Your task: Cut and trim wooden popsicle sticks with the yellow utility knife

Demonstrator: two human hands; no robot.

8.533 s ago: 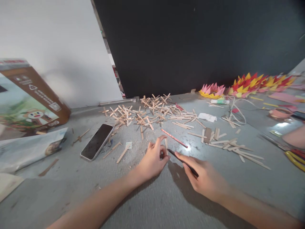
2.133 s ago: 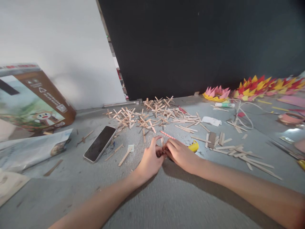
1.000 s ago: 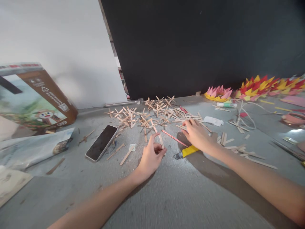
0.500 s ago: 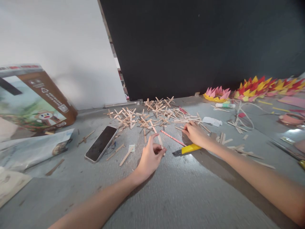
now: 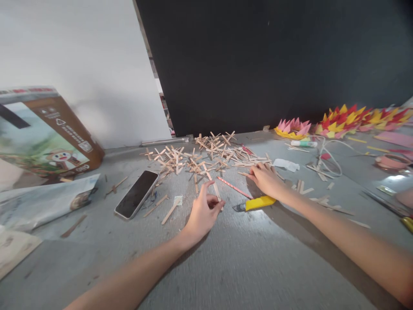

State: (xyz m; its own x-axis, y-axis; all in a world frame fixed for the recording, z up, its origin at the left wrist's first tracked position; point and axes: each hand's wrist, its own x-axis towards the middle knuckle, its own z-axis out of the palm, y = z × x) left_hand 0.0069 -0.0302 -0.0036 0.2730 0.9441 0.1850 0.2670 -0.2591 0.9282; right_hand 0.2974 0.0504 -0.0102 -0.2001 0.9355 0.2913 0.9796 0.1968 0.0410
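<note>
My left hand (image 5: pixel 202 212) rests on the grey tabletop (image 5: pixel 232 262), its fingers pinched on a short wooden stick (image 5: pixel 217 191) that stands up between thumb and forefinger. My right hand (image 5: pixel 265 177) lies farther back and to the right, fingers curled over loose wooden sticks (image 5: pixel 248 163); what it grips is not clear. A yellow utility knife (image 5: pixel 256 203) lies on the table just in front of my right hand, untouched. A pink pencil (image 5: pixel 234 187) lies between the two hands.
A heap of glued stick crosses (image 5: pixel 190 157) spreads behind the hands. A dark phone (image 5: pixel 137 193) lies to the left, with a brown carton (image 5: pixel 48 133) and a plastic bag (image 5: pixel 45 200) beyond. Paper flowers (image 5: pixel 338 120), a glue stick (image 5: pixel 300 143) and a white cord (image 5: pixel 325 153) are at the right.
My right hand put down the yellow knife and reached back to the loose sticks, then drew slightly nearer. My left hand keeps its pinch on the stick.
</note>
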